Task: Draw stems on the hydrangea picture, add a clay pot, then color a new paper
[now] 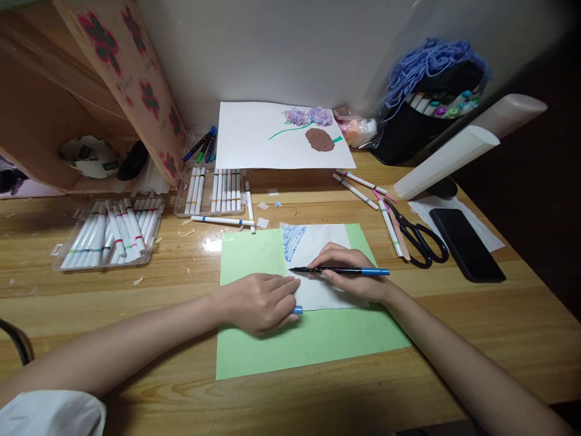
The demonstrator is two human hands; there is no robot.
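Observation:
My right hand (pixel 351 272) grips a black felt-tip pen (pixel 336 270) with a blue rear end, its tip pointing left close to the white paper (pixel 331 245). Blue hatching fills that sheet's upper left corner. Beneath it lies a larger light green sheet (pixel 318 345). My left hand (pixel 261 303) rests on both papers, fingertips at the white sheet's left edge. From under its curled fingers pokes a blue marker cap (pixel 297 310); whatever else of it there is stays hidden by the hand.
Behind the sheets are marker cases (pixel 109 236), loose markers and paper scraps. A flower drawing (pixel 254 136) leans at the back. To the right are scissors (pixel 415 236), a phone (pixel 467 245), paper rolls (pixel 447 162) and a black pen holder (pixel 399 136).

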